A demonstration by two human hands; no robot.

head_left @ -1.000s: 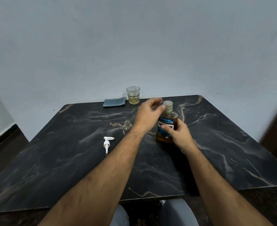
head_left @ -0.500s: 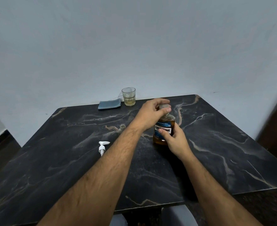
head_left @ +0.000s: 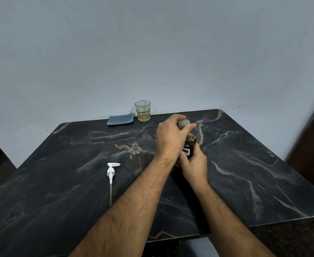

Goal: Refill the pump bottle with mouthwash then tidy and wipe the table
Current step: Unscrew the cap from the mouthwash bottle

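An amber mouthwash bottle with a blue label stands upright on the black marble table. My left hand curls over its pale cap and grips it. My right hand wraps the bottle's lower body from the near side. To the left, a small clear pump bottle stands open, with no top on it. Its white pump head with dip tube lies flat on the table further left.
A glass with a little yellowish liquid stands at the table's far edge, beside a folded blue cloth. A pale wall rises right behind the table. The near table edge runs under my forearms.
My left hand has come down from beside the cap and closed over it. The right hand keeps its hold on the bottle body. The view has shifted slightly.
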